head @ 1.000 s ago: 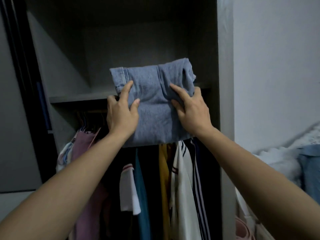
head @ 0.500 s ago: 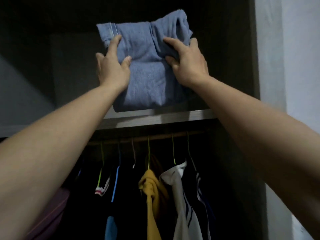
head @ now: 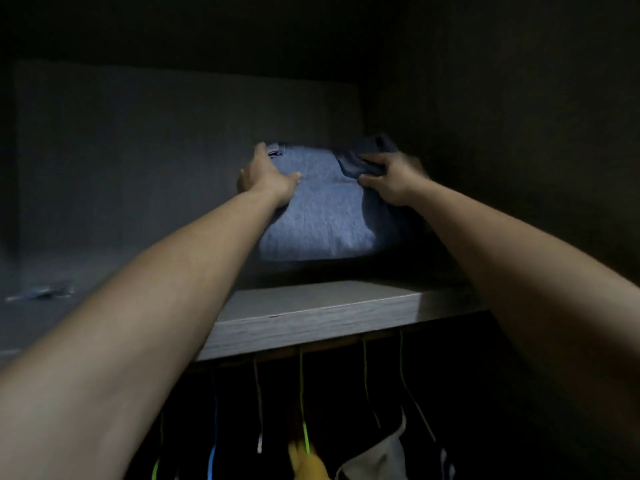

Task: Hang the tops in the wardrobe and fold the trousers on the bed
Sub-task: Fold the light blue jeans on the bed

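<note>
Folded blue denim trousers [head: 322, 213] lie on the upper wardrobe shelf [head: 311, 317], toward its right side and well back from the front edge. My left hand [head: 268, 178] grips the bundle's left edge, thumb on top. My right hand [head: 388, 178] clutches a bunched fold at the bundle's upper right corner. Both arms reach up into the dark compartment. Below the shelf, tops hang on hangers [head: 303, 393], among them a yellow top [head: 308, 462] and a white top [head: 377, 459].
The wardrobe's right side wall [head: 519, 150] stands close beside the trousers. A small pale blue item [head: 41, 292] lies on the shelf at far left. The back panel [head: 156, 150] is dim grey.
The trousers have gone from held upright in front of the wardrobe to lying deep on the upper shelf. Both hands moved forward with them and still grip them.
</note>
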Tool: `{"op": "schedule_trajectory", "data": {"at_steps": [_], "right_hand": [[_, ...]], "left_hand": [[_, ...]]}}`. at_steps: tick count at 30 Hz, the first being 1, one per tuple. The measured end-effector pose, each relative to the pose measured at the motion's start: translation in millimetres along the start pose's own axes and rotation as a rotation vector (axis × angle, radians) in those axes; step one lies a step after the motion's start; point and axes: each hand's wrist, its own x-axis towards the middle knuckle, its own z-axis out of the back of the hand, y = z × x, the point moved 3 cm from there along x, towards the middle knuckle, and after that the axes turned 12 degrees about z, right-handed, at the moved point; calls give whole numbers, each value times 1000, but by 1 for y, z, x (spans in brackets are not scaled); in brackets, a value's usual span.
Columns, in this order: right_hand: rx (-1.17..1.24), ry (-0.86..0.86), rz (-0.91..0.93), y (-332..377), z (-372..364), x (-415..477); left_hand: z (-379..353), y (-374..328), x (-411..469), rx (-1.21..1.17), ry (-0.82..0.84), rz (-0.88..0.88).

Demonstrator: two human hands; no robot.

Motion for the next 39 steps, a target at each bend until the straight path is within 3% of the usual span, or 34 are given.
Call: {"op": "schedule_trajectory", "data": {"at_steps": [3,6,8,11,17,22,25,28,30,36,39], "right_hand": [[-73,131,-84,-21,-24,0],[-184,492,-198,-48,-50,-10],[-252,633,-255,-59,-56,-16],[-277,617,-253,-59,-49,-16],[-100,561,-166,-23,-11,-22],[-21,893,-139,-2,-16,-41],[-120,825,-111,-13,-35,-42],[-249,745,-51,-23,-41,-39],[-349,711,1,-29,-43,-40],[-248,710,-34,-39,-44,-49],[-220,695,-50,-35,-38,-57]], "left_hand": [[-24,13,6,74,133,57],[-37,27,4,357,334,109],[-41,36,-3,479,495,95],[-41,41,-14,471,739,84],[-21,44,-17,512,983,138],[-30,39,-20,612,854,34],[-37,35,-24,721,747,-73],[-41,29,-29,1072,351,-387],[-50,26,-32,1116,224,-461],[-59,23,-38,1073,324,-467],[-52,28,-40,1130,431,-390]]}}
